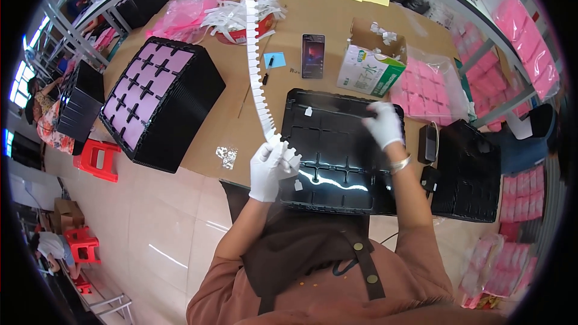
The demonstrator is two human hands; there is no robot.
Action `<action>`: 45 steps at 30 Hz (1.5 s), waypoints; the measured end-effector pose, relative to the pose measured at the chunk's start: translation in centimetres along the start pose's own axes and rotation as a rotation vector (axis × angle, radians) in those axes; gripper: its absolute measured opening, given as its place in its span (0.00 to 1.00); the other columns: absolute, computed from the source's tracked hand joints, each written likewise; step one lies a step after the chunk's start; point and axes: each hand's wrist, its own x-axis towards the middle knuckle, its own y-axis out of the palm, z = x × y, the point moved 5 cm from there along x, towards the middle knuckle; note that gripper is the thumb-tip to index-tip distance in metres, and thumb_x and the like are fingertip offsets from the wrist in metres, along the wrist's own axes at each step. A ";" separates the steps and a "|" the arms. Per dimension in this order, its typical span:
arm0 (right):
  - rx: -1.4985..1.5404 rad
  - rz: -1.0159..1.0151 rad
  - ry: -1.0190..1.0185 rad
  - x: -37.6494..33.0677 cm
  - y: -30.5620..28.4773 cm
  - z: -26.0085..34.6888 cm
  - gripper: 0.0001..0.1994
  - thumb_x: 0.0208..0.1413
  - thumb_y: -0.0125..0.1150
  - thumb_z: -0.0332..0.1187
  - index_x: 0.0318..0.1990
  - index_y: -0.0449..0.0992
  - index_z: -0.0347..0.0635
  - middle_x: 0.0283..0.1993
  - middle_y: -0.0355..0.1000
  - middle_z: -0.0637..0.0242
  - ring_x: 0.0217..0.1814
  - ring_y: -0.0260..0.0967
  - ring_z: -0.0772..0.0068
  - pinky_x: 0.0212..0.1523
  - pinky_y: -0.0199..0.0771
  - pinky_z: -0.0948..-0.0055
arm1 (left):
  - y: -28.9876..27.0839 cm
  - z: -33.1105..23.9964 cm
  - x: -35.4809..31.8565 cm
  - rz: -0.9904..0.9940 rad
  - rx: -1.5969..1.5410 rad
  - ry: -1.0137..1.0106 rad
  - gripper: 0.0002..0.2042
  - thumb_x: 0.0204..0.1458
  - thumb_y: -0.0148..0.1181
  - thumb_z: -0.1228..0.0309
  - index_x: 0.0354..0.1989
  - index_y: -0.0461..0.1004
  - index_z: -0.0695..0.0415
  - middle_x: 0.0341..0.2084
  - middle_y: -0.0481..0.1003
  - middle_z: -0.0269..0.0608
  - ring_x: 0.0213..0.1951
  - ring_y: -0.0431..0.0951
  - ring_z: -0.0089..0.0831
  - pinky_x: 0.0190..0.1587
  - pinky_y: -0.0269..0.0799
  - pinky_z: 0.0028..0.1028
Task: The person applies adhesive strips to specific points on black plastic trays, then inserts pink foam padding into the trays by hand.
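In a white glove, my left hand (268, 168) is closed on a long white notched strip (254, 72) of small tabs. The strip rises past the table's far side, and its lower end curls over by my fingers. In front of me lies a black plastic tray (328, 126) with moulded ridges and a glossy near part. Small white tabs (308, 111) sit on its left side, one far and one near. My gloved right hand (385, 125) is over the tray's right side. Its fingers are smeared by motion, so whether they hold anything cannot be seen.
A stack of black trays with pink inserts (141, 87) stands left. Behind are a red basket of white strips (241, 21), a phone (312, 56) and a cardboard box (370, 66). Pink bagged pieces (424, 87) and black trays (466, 171) lie right. A shelf frame overhangs the table.
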 end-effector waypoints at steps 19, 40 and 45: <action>0.802 0.116 -0.205 -9.2 -2.8 10.2 0.06 0.41 0.55 0.15 0.26 0.71 0.37 0.29 0.67 0.66 0.31 0.69 0.74 0.34 0.69 0.77 | -0.5 0.1 -0.7 -0.026 0.099 0.039 0.12 0.56 0.55 0.67 0.45 0.68 0.59 0.30 0.72 0.34 0.23 0.69 0.15 0.21 0.64 0.15; -0.259 0.352 0.444 -15.2 -3.2 -3.2 0.05 0.42 0.61 0.30 0.26 0.74 0.40 0.28 0.73 0.54 0.33 0.72 0.51 0.35 0.71 0.62 | -4.0 2.7 0.2 -0.046 -0.064 -0.005 0.15 0.54 0.56 0.69 0.50 0.67 0.58 0.32 0.72 0.34 0.32 0.74 0.22 0.22 0.65 0.19; -0.153 0.266 0.245 -16.7 -3.6 -4.2 0.03 0.45 0.58 0.29 0.25 0.72 0.42 0.29 0.71 0.56 0.32 0.72 0.53 0.34 0.71 0.61 | -3.3 1.8 -0.3 -0.135 -0.072 -0.002 0.14 0.54 0.57 0.69 0.48 0.67 0.57 0.30 0.72 0.36 0.25 0.72 0.20 0.21 0.65 0.19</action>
